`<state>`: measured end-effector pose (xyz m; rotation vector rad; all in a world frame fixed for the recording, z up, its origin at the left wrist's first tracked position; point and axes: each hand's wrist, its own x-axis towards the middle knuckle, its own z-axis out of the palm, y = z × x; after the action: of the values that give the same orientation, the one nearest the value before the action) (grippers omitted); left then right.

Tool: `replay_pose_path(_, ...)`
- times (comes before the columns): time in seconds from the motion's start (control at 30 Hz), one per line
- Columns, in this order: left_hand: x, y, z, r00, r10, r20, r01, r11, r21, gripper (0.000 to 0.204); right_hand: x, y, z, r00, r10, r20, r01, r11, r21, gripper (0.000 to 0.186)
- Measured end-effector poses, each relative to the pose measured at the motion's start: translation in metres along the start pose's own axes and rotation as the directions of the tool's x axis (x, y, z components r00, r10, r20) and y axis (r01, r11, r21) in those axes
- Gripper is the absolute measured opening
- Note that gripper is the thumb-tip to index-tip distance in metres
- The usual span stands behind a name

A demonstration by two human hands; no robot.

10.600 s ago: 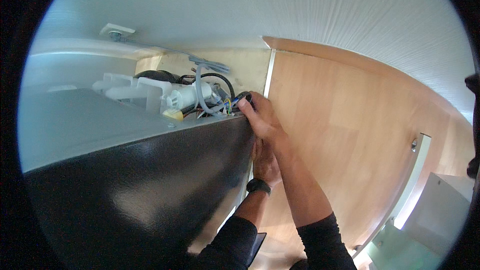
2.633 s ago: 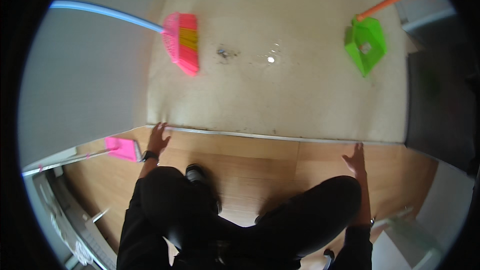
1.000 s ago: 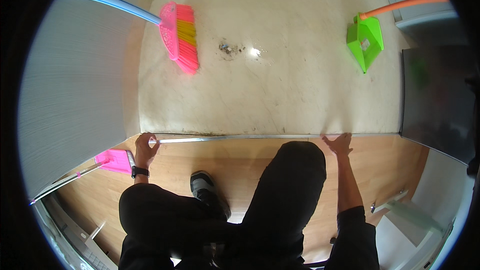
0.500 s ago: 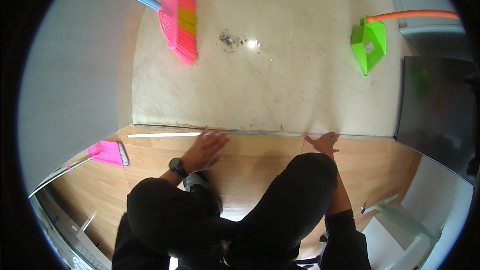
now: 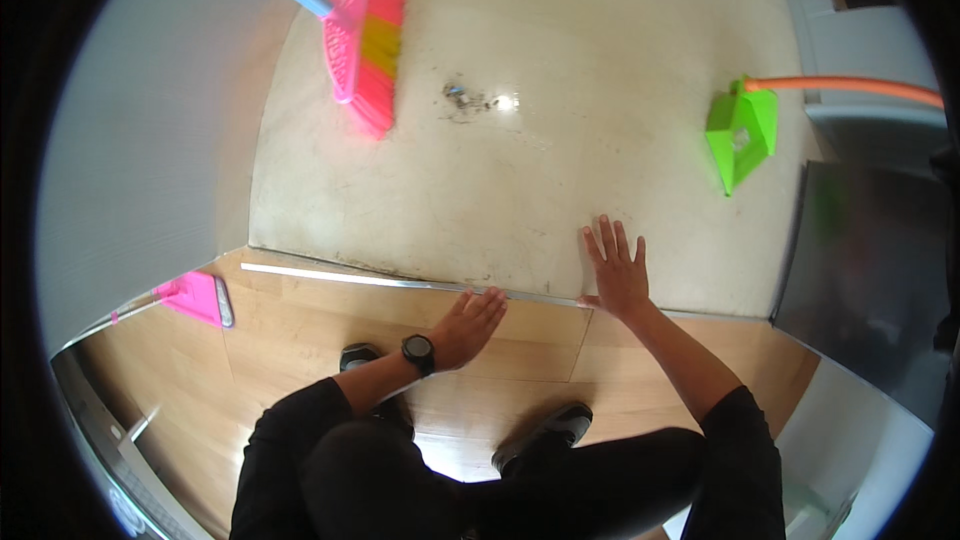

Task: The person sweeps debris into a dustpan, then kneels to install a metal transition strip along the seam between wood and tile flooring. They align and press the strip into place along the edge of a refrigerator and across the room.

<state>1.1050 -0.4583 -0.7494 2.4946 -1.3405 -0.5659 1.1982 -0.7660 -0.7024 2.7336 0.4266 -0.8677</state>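
Observation:
My left hand (image 5: 470,328), a black watch on its wrist, is stretched out flat beside the metal threshold strip (image 5: 400,282) where wood and pale floor meet. My right hand (image 5: 617,275) is spread wide over the near edge of the pale floor (image 5: 520,200); whether it touches is hard to tell. Both hold nothing. Farther off lies a small heap of dark debris (image 5: 465,100). Left of the heap is a pink and yellow broom (image 5: 365,55) with a light blue handle. At the right is a green dustpan (image 5: 740,140) with an orange handle and some bits inside.
A grey panel (image 5: 150,120) lines the left side, and a dark glossy panel (image 5: 865,280) stands at the right. On the wooden floor (image 5: 280,340) at the left lies a pink flat-headed tool (image 5: 195,298). My shoes (image 5: 545,432) are on the wood.
My right hand has moved forward and left onto the pale floor area. My left hand has shifted right and nearer to me. The view has tilted, and my knees have shifted, showing both shoes.

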Motion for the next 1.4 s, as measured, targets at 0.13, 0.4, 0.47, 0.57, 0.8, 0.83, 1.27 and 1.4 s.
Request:
replay_pose_path(0.13,-0.001,0.005,0.0,0.996,-0.092,-0.001,0.092,0.991,-0.101,0.073,0.018,-0.008,-0.013,0.986,-0.163,0.021,0.163,0.986,-0.032,0.14)
replay_pose_path(0.4,-0.049,-0.003,-0.086,0.96,-0.267,0.084,0.279,0.893,-0.354,0.081,0.01,-0.006,-0.01,0.915,-0.398,-0.074,0.398,0.917,-0.007,0.13)
replay_pose_path(0.47,-0.086,-0.009,-0.116,0.925,-0.361,0.117,0.378,0.853,-0.361,0.079,0.018,-0.01,-0.012,0.848,-0.529,-0.025,0.528,0.849,-0.04,0.129)
replay_pose_path(0.57,-0.129,-0.021,-0.134,0.756,-0.587,0.288,0.647,0.609,-0.458,0.074,0.035,-0.013,-0.017,0.77,-0.634,0.068,0.638,0.766,-0.078,0.128)
replay_pose_path(0.8,-0.106,-0.037,-0.029,0.079,-0.935,0.347,0.179,-0.329,-0.927,0.062,0.026,-0.01,-0.011,0.771,-0.636,0.027,0.636,0.77,-0.041,0.129)
replay_pose_path(0.83,-0.093,-0.039,-0.013,-0.011,-0.937,0.348,0.042,-0.348,-0.937,0.06,0.027,-0.01,-0.011,0.77,-0.638,0.019,0.638,0.769,-0.037,0.129)
replay_pose_path(1.27,-0.044,-0.046,0.012,-0.363,-0.932,-0.015,0.137,-0.037,-0.99,0.044,0.03,-0.029,-0.015,0.798,-0.601,0.035,0.598,0.785,-0.164,0.131)
replay_pose_path(1.4,-0.044,-0.047,0.012,-0.361,-0.932,0.029,0.073,-0.059,-0.996,0.045,0.033,-0.047,-0.025,0.765,-0.641,-0.051,0.625,0.76,-0.178,0.127)
